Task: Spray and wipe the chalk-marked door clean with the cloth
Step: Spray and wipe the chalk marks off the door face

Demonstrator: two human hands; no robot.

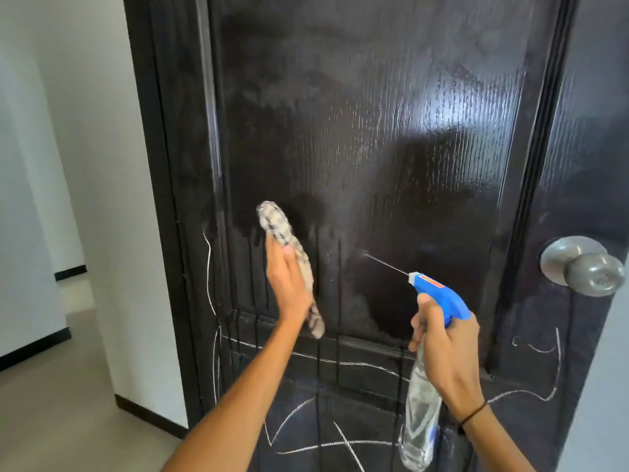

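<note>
The black door [374,131] is filling the view, its upper panel glistening wet while chalk lines [340,362] are crossing the lower part toward both edges. The left hand [289,287] is pressing the cloth [282,229] flat against the panel, fingers straight. The right hand [442,345] is gripping the spray bottle [422,413], fingers curled round its trigger, a jet streaming across open panel, knob [585,267] well to the right

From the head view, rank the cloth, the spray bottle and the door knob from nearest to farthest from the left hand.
1. Cloth: under the left hand, pressed against the door.
2. Spray bottle: to the right, gripped by the right hand.
3. Door knob: far right, at the door's edge.
</note>
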